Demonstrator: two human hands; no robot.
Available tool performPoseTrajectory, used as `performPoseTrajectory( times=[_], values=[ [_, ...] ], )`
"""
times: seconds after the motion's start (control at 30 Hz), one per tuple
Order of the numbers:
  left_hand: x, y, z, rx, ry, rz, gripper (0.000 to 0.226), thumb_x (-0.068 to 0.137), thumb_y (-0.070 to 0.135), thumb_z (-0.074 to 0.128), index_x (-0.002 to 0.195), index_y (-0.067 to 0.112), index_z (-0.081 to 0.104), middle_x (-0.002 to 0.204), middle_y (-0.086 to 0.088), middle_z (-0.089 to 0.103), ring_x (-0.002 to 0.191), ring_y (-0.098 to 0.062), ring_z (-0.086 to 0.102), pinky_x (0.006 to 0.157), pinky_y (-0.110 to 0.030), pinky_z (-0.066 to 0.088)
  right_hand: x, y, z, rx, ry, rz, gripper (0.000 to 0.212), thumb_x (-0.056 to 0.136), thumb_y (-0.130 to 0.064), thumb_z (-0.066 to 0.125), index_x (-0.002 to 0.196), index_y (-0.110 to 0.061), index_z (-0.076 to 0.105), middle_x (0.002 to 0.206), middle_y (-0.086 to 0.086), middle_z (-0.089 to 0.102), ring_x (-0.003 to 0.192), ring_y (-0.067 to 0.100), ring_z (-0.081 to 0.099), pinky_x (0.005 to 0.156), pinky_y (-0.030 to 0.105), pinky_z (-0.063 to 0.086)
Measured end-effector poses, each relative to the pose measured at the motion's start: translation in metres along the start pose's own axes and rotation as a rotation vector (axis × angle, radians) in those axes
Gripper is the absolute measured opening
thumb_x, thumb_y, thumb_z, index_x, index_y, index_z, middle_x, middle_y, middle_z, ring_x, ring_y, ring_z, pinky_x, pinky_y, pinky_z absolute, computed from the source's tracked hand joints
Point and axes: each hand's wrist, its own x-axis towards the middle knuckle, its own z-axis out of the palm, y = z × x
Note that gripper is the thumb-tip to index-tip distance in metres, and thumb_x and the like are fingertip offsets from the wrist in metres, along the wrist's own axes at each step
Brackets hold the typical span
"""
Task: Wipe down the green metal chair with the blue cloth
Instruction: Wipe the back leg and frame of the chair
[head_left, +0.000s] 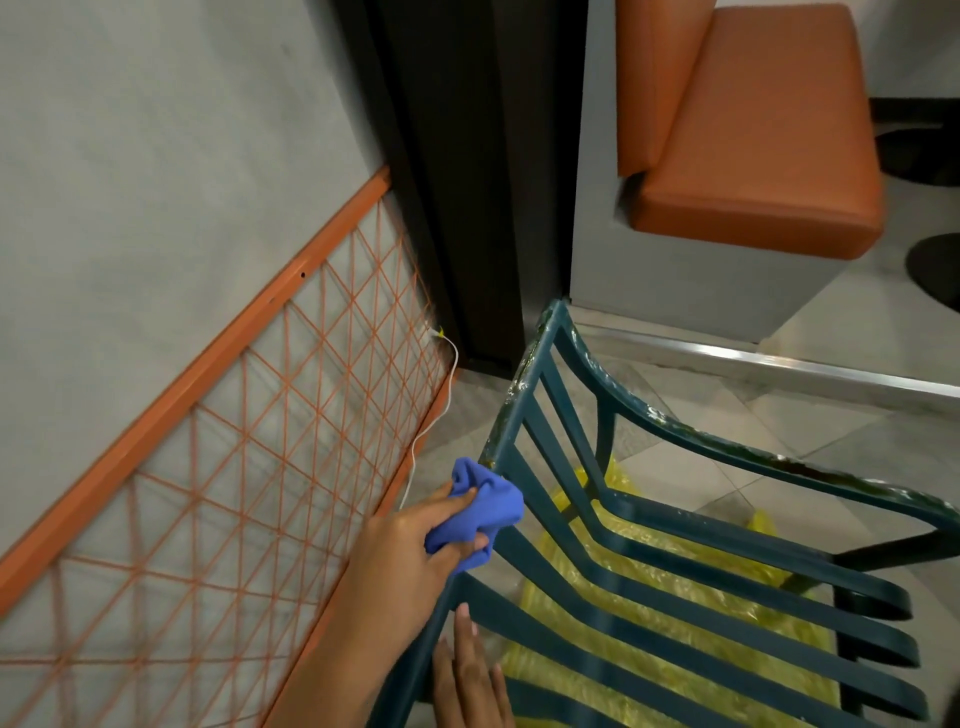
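Outstretched, left hand (415, 540) pinches blue cloth (483, 512) against green chair (524, 415) (frame edge); right hand (470, 680) straight-fingered.

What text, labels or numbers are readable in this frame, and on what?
None readable.
Green chair: no label or brand shows, only chipped paint.
Blue cloth: plain.
Orange bench: plain.
Orange wire panel: no sign.
Yellow plastic sheet under the chair: crinkled, no print visible.

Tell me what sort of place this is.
Probably a café or restaurant dining area: an orange padded booth seat, a tiled floor, and the green metal chair being wiped with a blue cloth.
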Motion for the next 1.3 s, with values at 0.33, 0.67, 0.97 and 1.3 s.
performPoseTrajectory(
  times=[0.33, 0.67, 0.97, 1.3],
  values=[
    [-0.002, -0.007, 0.007, 0.119, 0.041, 0.065, 0.059, 0.076, 0.020, 0.073, 0.124, 0.036, 0.043, 0.117, 0.005, 0.065, 0.095, 0.015, 0.051, 0.078, 0.002, 0.039, -0.003, 0.002, 0.014, -0.028, -0.008, -0.065, 0.037, 0.100, -0.032, 0.014, 0.115, -0.024, 0.047, 0.156, -0.005, -0.004, 0.142, 0.009, 0.000, 0.103, 0.030, 0.025],
    [-0.002, -0.010, 0.010, 0.154, 0.037, 0.128, 0.061, 0.071, 0.015, 0.077, 0.124, 0.029, 0.051, 0.117, 0.002, 0.064, 0.102, 0.007, 0.049, 0.079, 0.004, 0.037, 0.016, 0.012, -0.004, 0.089, -0.094, 0.020, 0.050, 0.089, -0.049, 0.011, 0.107, -0.029, 0.053, 0.144, -0.026, 0.028, 0.136, -0.003, 0.022, 0.106, 0.023, 0.019],
    [-0.010, -0.021, 0.014, 0.143, 0.104, 0.161, 0.073, 0.070, 0.027, 0.068, 0.125, 0.059, 0.033, 0.122, 0.016, 0.052, 0.109, 0.007, 0.047, 0.085, 0.002, 0.036, 0.044, 0.029, -0.008, 0.206, -0.113, 0.038, 0.067, 0.083, -0.055, 0.037, 0.143, -0.033, 0.016, 0.142, -0.004, 0.043, 0.118, 0.014, 0.050, 0.097, 0.021, 0.038],
    [0.004, -0.011, 0.017, 0.172, 0.128, 0.184, 0.048, 0.076, 0.039, 0.059, 0.123, 0.027, 0.054, 0.119, 0.014, 0.053, 0.114, 0.004, 0.044, 0.091, -0.004, 0.034, 0.090, 0.037, -0.006, 0.243, -0.153, 0.122, 0.074, 0.072, -0.026, 0.056, 0.139, -0.008, 0.029, 0.129, 0.010, 0.056, 0.121, 0.016, 0.050, 0.092, 0.037, 0.047]
  ],
)
